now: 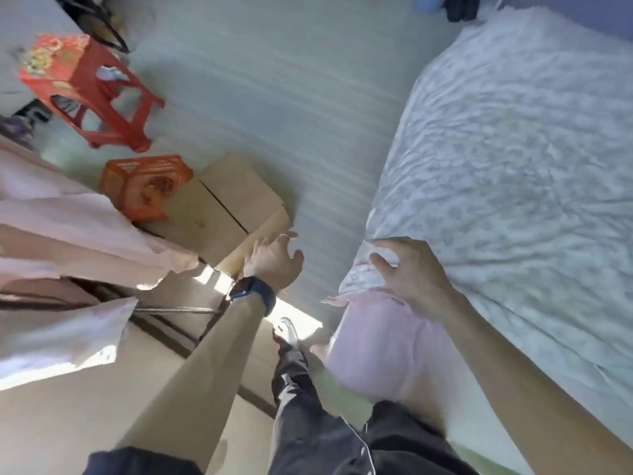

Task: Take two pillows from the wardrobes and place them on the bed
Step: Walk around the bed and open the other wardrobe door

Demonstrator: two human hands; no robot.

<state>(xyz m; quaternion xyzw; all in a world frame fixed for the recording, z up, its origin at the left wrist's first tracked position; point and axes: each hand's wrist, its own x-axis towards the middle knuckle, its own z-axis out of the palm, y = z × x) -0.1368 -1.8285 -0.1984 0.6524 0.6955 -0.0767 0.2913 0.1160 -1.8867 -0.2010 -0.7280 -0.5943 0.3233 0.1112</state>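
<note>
At the near edge of the bed covered in white crinkled bedding (513, 149), a pale lilac soft pillow (380, 347) is seen directly beneath the right hand (411, 272), whose spread fingers are open and grip nothing. The left hand (274, 262), likewise open and empty, is held well apart over the brown cardboard box (219, 204).

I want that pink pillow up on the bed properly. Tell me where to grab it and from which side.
Grab the pink pillow at its upper end, where the right hand hovers open, coming from above. It sags off the bed edge toward the floor, so that end is nearest; the left hand is free to support the hanging lower part.
</note>
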